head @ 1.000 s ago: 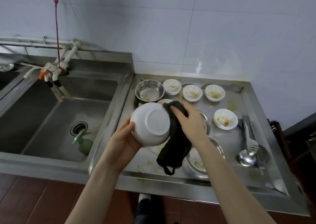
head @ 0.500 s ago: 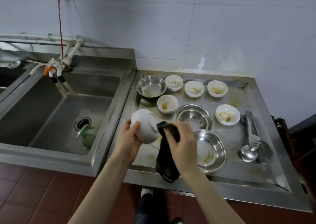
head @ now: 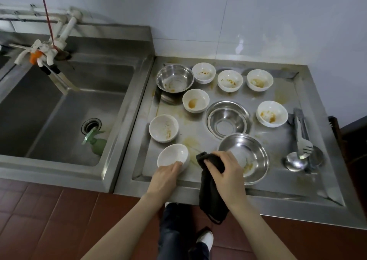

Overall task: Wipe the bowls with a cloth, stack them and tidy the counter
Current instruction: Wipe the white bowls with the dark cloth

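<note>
Left hand [head: 165, 177] gripped the near rim of a clean white bowl [head: 173, 156] on the steel counter [head: 278, 188]. Right hand [head: 228, 170] was closed around a black cloth [head: 211, 198], beside a steel bowl [head: 250, 154].

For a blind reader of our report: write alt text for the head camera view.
A person's left hand sets a clean white bowl on a stained steel counter while the right hand grips a black cloth. Six soiled white bowls, three steel bowls and utensils lie behind; a sink is to the left.
</note>
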Demonstrator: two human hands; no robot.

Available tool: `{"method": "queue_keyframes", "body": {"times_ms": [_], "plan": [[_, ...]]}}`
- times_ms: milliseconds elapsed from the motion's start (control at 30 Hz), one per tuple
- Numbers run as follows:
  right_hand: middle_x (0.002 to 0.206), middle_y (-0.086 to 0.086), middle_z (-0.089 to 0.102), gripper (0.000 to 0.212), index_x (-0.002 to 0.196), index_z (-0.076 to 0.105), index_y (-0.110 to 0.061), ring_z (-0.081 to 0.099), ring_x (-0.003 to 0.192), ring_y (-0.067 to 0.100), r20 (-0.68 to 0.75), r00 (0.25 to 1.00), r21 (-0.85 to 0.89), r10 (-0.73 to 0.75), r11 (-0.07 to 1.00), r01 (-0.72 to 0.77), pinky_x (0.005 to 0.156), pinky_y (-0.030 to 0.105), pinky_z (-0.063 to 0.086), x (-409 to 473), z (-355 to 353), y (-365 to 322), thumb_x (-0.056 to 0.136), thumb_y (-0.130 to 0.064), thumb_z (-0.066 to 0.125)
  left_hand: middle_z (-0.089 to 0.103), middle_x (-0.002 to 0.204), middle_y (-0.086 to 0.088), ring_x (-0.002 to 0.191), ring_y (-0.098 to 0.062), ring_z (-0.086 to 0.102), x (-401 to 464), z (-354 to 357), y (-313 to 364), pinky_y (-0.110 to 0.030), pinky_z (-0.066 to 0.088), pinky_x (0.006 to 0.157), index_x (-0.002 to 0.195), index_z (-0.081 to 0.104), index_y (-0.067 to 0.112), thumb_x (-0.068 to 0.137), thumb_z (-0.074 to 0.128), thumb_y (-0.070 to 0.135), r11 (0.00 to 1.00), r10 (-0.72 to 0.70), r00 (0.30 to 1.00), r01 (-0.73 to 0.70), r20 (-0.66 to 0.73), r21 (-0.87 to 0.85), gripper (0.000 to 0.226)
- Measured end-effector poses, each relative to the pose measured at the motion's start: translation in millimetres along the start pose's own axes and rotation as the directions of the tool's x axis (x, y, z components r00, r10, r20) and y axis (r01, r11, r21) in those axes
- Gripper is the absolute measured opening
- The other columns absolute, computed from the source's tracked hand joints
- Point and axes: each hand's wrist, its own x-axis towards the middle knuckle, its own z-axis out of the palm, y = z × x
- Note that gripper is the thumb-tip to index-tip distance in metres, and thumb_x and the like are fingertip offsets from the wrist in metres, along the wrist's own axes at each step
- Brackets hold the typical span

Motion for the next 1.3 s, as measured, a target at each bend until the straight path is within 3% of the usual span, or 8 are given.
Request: {"method": "queue_keyframes", "body": {"times_ms": [100, 300, 500, 600, 767, 933, 1133, 1300], "plan": [[0.095, -0.003, 0.058, 0.015, 0.101, 0.065, -0.017, 0.057, 0.090, 0.012, 0.019, 1.000, -0.007, 0.015, 1.000, -0.015, 0.082, 0.020, 0.045, -4, 2, 5, 0.087, -0.023, 0.070, 0.073, 0.082, 0.000, 0.066, -0.021, 0.070, 1, 18, -1, -0.028, 0.052, 0.057, 0.104, 0.052, 0.016, 0.074, 0.045, 0.011, 0.987, 0.109, 0.994, -0.108, -0.005, 0.117, 0.031], [0.094, -0.003, 0.058, 0.014, 0.099, 0.065, -0.018, 0.056, 0.088, 0.010, 0.047, 0.998, -0.006, 0.035, 0.999, -0.034, 0.080, 0.017, 0.043, -5, 3, 5, 0.088, -0.025, 0.069, 0.073, 0.097, -0.008, 0.087, -0.031, 0.074, 1, 31, -2, -0.038, 0.059, 0.064, 0.093, 0.069, 0.011, 0.057, 0.087, -0.003, 1.000, 0.021, 0.994, -0.020, 0.109, -0.009, 0.043], [0.095, -0.004, 0.060, 0.012, 0.099, 0.065, -0.022, 0.056, 0.090, 0.003, 0.027, 0.995, 0.063, 0.091, 0.994, -0.093, 0.080, 0.012, 0.042, 8, 2, -3, 0.088, -0.023, 0.069, 0.051, 0.149, -0.009, 0.142, -0.026, 0.043, -6, 18, -17, -0.039, 0.039, 0.112, 0.138, 0.058, 0.007, 0.094, 0.066, 0.014, 0.951, -0.150, 0.986, 0.163, 0.068, -0.262, 0.045], [0.094, -0.005, 0.060, 0.012, 0.098, 0.064, -0.023, 0.056, 0.090, 0.002, 0.022, 0.993, 0.068, 0.120, 0.990, -0.121, 0.079, 0.009, 0.040, 18, 7, -8, 0.088, -0.024, 0.070, 0.062, 0.134, -0.003, 0.122, -0.022, 0.057, 2, 0, -28, -0.035, 0.047, 0.097, 0.131, 0.062, 0.014, 0.096, 0.063, 0.018, 0.855, -0.352, 0.935, 0.305, -0.039, -0.420, 0.036], [0.097, -0.006, 0.061, 0.015, 0.100, 0.065, -0.023, 0.058, 0.092, 0.006, 0.009, 0.981, 0.063, 0.193, 0.979, -0.193, 0.082, 0.018, 0.044, 48, 21, -21, 0.086, -0.024, 0.071, 0.067, 0.117, -0.007, 0.101, -0.017, 0.060, 50, -29, -54, -0.028, 0.043, 0.085, 0.129, 0.058, 0.011, 0.097, 0.060, 0.021, 0.446, -0.740, 0.669, 0.572, 0.077, -0.688, 0.034], [0.101, -0.012, 0.061, 0.020, 0.099, 0.062, -0.031, 0.057, 0.095, 0.002, 0.042, 0.962, 0.013, 0.271, 0.962, -0.272, 0.081, 0.020, 0.044, 83, 36, -40, 0.083, -0.022, 0.070, 0.059, 0.126, -0.013, 0.113, -0.035, 0.059, 101, -25, -85, -0.049, 0.052, 0.097, 0.137, 0.044, 0.010, 0.095, 0.064, 0.026, 0.215, -0.736, 0.589, 0.671, 0.334, -0.709, 0.049], [0.086, -0.025, 0.061, 0.026, 0.095, 0.057, -0.038, 0.052, 0.088, -0.020, 0.162, 0.931, -0.049, 0.326, 0.945, -0.322, 0.070, 0.002, 0.039, 115, 40, -56, 0.083, -0.018, 0.069, 0.052, 0.126, -0.016, 0.106, -0.038, 0.057, 130, -18, -98, -0.052, 0.061, 0.077, 0.138, 0.043, 0.013, 0.084, 0.055, -0.006, -0.052, -0.708, 0.482, 0.693, 0.516, -0.719, 0.058], [0.088, -0.021, 0.064, 0.020, 0.095, 0.062, -0.031, 0.058, 0.090, -0.006, 0.123, 0.957, -0.029, 0.262, 0.965, -0.261, 0.075, 0.012, 0.042, 130, 38, -58, 0.087, -0.013, 0.065, 0.052, 0.117, -0.006, 0.103, -0.032, 0.062, 133, -47, -86, -0.045, 0.062, 0.072, 0.135, 0.041, 0.019, 0.084, 0.055, -0.009, -0.092, -0.648, 0.593, 0.561, 0.477, -0.823, 0.059]]}}
